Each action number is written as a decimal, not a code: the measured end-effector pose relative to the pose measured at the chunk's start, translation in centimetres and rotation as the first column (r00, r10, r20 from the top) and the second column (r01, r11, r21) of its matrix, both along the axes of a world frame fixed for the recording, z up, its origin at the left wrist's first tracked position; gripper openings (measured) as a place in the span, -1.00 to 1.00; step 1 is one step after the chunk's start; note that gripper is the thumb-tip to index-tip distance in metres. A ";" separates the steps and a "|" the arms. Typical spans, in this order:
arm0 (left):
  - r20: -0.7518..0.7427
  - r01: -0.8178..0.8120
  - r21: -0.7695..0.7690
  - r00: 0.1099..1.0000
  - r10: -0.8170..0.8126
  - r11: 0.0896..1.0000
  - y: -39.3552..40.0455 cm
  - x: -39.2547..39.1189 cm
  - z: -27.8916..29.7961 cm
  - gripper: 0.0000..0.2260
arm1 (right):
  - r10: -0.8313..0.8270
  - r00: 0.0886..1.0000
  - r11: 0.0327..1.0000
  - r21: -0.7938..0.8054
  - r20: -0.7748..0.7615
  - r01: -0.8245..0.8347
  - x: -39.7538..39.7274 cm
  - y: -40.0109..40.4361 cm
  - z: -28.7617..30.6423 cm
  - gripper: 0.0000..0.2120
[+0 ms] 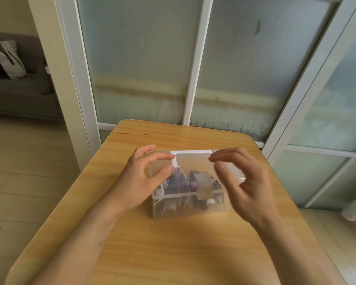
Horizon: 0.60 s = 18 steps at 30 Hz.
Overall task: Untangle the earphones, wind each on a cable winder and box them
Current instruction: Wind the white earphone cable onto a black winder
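A clear plastic box (pixel 193 208) stands in the middle of the wooden table (pixel 173 254). Its translucent lid (pixel 193 161), white-rimmed, is tilted up over the back of the box, with a clasp (pixel 202 186) hanging at the front. Dark and purple earphones on winders (pixel 179 184) lie packed inside. My left hand (pixel 144 182) pinches the lid's left corner between thumb and fingers. My right hand (pixel 243 182) is curled at the lid's right corner, its fingertips at the rim; the view is blurred there, so contact is unclear.
The table's far edge lies close behind the box, in front of frosted glass doors with white frames (pixel 193 79). A grey sofa with cushions (pixel 14 79) sits at the far left. Pale floor lies on both sides of the table.
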<state>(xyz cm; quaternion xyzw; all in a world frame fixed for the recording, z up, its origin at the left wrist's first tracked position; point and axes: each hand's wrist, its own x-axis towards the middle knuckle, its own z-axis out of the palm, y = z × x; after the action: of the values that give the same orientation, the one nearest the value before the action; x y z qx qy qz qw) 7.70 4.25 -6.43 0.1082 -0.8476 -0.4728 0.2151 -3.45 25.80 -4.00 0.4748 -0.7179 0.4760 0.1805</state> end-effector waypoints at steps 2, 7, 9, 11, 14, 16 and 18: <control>0.050 -0.026 0.002 0.998 0.026 1.000 -0.1 0.0 0.1 -0.76 | 0.006 1.000 0.997 0.072 0.013 -0.007 0.8 -0.7 -1.1 -0.84; -0.033 -0.175 0.005 0.984 0.175 0.985 0.1 -0.5 0.0 -0.69 | -0.072 0.994 0.995 0.061 -0.086 0.078 2.0 -1.8 -4.3 -0.81; -0.092 -0.280 0.070 0.954 0.286 0.957 0.3 -0.8 -0.3 -0.68 | -0.040 0.993 0.994 0.093 -0.115 0.051 1.8 -1.9 -4.8 -0.71; -0.088 -0.329 0.155 0.935 0.344 0.932 0.4 -1.0 -0.4 -0.67 | -0.041 0.992 0.994 0.095 -0.122 0.052 1.4 -2.2 -5.1 -0.68; -0.044 -0.351 0.204 0.929 0.367 0.914 0.3 -1.3 -0.6 -0.65 | -0.099 0.986 0.987 0.113 -0.134 0.115 1.2 -2.5 -5.1 -0.68; -0.021 -0.306 0.225 0.948 0.319 0.925 0.3 -1.5 -1.0 -0.65 | -0.183 0.970 0.967 0.148 -0.159 0.206 0.8 -2.8 -5.2 -0.69; 0.002 -0.250 0.258 0.966 0.259 0.933 0.4 -1.4 -1.2 -0.68 | -0.261 0.948 0.938 0.186 -0.180 0.293 0.0 -3.3 -5.1 -0.66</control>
<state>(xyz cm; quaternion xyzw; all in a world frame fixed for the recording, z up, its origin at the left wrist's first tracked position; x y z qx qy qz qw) 6.30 4.70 -7.59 0.2364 -0.7547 -0.5482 0.2720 -3.42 22.51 -9.14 0.4202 -0.8081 0.3293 0.2490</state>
